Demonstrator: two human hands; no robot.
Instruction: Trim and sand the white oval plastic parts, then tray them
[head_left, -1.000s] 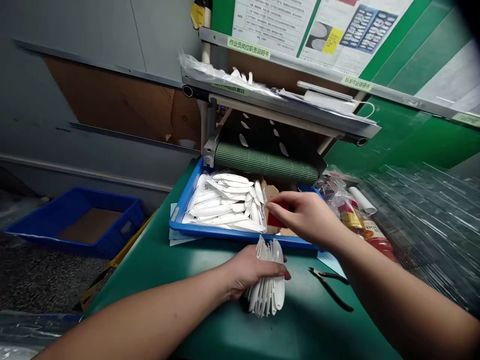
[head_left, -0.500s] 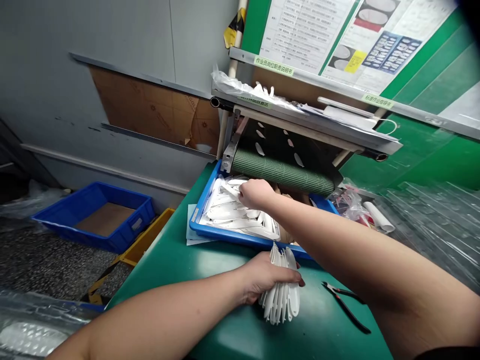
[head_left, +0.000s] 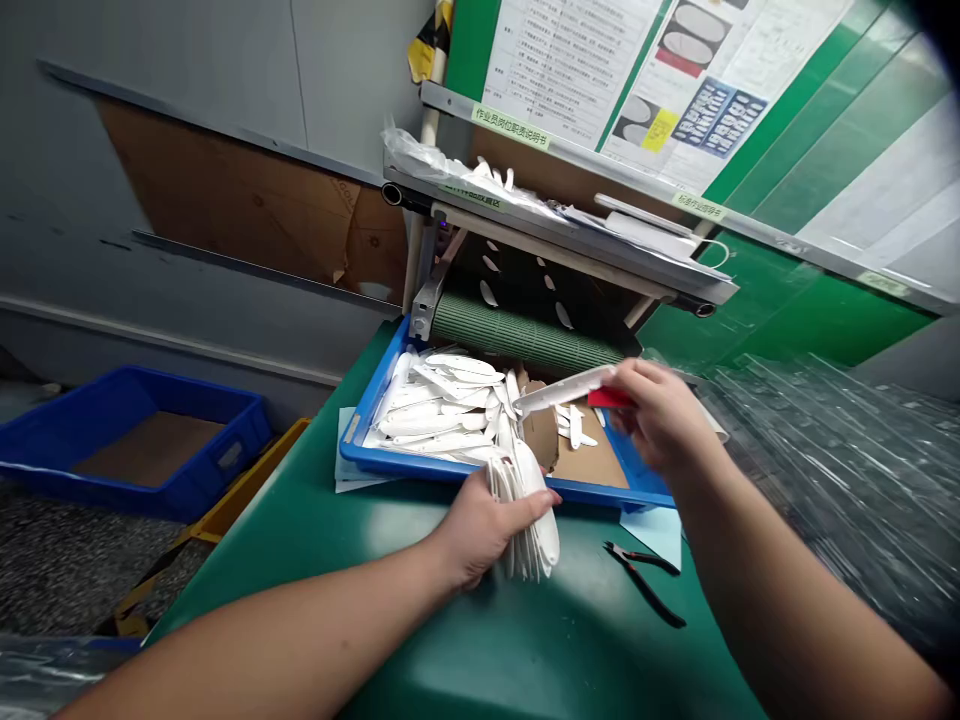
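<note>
My left hand (head_left: 487,525) is wrapped round a bundle of long white plastic pieces (head_left: 536,520), held over the green table in front of the blue tray. One long white piece (head_left: 562,389) is gripped in my right hand (head_left: 652,410), above the right part of the tray, pointing left. Something red (head_left: 609,398) shows at those fingers. The blue tray (head_left: 450,467) holds a heap of white pieces (head_left: 442,410) on its left side. On its right side a few small white pieces (head_left: 575,427) lie on cardboard, beside an upright brown cardboard flap (head_left: 541,430).
Black-handled pliers (head_left: 645,585) lie on the green table (head_left: 420,600). Behind the tray is a green conveyor belt (head_left: 525,332) under a metal shelf (head_left: 562,235). Clear plastic trays (head_left: 810,460) are stacked at right. A blue bin (head_left: 150,480) sits at far left.
My right hand has moved right from the heap and now holds a long white piece. My left hand's bundle has tilted and come nearer the tray edge. The camera view has shifted.
</note>
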